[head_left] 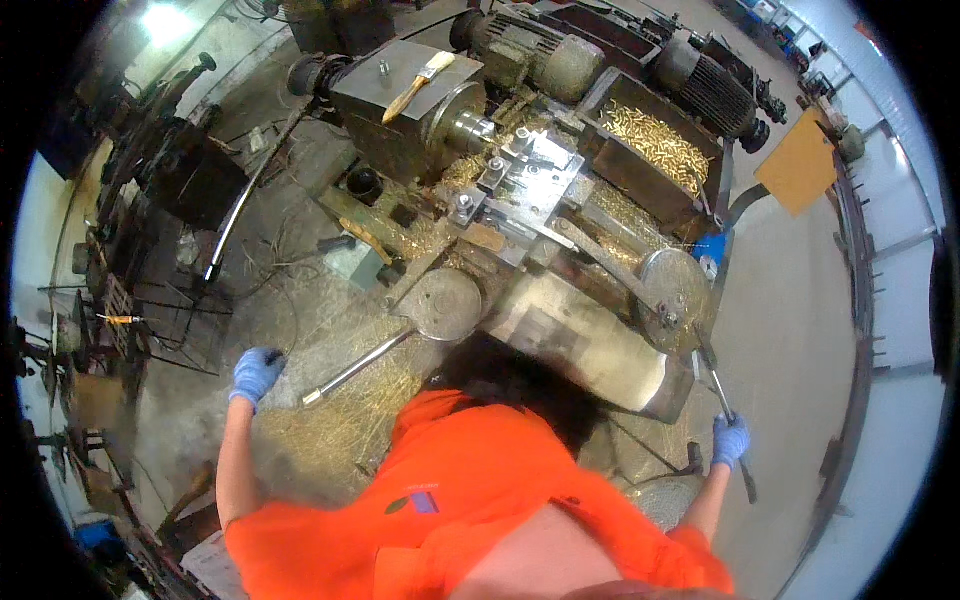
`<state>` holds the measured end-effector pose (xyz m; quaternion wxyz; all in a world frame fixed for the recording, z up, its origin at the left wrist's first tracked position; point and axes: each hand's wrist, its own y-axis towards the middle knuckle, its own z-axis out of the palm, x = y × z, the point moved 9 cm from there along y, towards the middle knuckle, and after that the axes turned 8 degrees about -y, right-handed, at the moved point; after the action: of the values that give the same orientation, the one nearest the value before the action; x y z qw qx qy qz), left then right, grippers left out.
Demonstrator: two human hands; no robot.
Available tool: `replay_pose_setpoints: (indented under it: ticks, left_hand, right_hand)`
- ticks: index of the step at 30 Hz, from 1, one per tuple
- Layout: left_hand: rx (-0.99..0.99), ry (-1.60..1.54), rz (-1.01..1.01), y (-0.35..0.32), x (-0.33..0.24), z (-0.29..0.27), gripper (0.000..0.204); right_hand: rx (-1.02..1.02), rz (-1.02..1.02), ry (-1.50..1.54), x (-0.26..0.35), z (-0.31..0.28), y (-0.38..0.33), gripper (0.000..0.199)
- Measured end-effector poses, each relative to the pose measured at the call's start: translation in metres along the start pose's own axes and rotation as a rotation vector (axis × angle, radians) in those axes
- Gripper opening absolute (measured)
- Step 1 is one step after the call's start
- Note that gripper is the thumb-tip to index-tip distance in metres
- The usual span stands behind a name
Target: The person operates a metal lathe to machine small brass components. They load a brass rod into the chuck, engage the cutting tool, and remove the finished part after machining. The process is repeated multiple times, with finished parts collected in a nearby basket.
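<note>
Lever (719, 391) is partly hidden by gripping right hand (731, 440); cannot tell if left hand (258, 376) is closed.

Right lever (716, 386): slim metal rod, dark at its lower end, slanting, gripped, right of the pale machine cover (590, 345).
Left lever (358, 368): straight, shiny metal rod, slanting outward, left of that cover.

1 glaring lamp (164, 24), curved edges, perhaps blurred
</note>
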<state>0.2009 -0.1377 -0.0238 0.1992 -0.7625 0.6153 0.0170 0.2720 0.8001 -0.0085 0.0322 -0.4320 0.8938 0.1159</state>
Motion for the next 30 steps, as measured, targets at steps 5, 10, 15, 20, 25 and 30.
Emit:
replay_pose_setpoints:
  ticks: [5,10,15,20,25,30]
  left_hand:
    - [0.156,-0.636,0.17,0.005,-0.139,-0.005,0.032]
    - [0.316,-0.146,0.318,-0.005,-0.223,-0.007,0.03]
    - [0.339,-0.083,0.318,0.022,-0.214,0.046,0.024]
    - [0.356,-0.123,0.343,0.025,-0.214,0.05,0.023]
    - [0.351,-0.143,0.364,0.027,-0.209,0.057,0.022]
    - [0.377,-0.255,0.325,0.024,-0.211,0.05,0.024]
  right_hand:
    - [0.223,0.087,-0.11,-0.082,0.017,-0.009,0.032]
    - [0.266,0.114,-0.302,-0.151,0.044,-0.009,0.037]
    - [0.333,0.147,-0.314,-0.169,0.067,-0.006,0.033]
    - [0.27,0.182,-0.291,-0.162,0.053,-0.015,0.029]
    - [0.385,0.179,-0.326,-0.173,0.069,-0.018,0.039]
    - [0.35,0.219,-0.364,-0.157,0.053,-0.026,0.038]
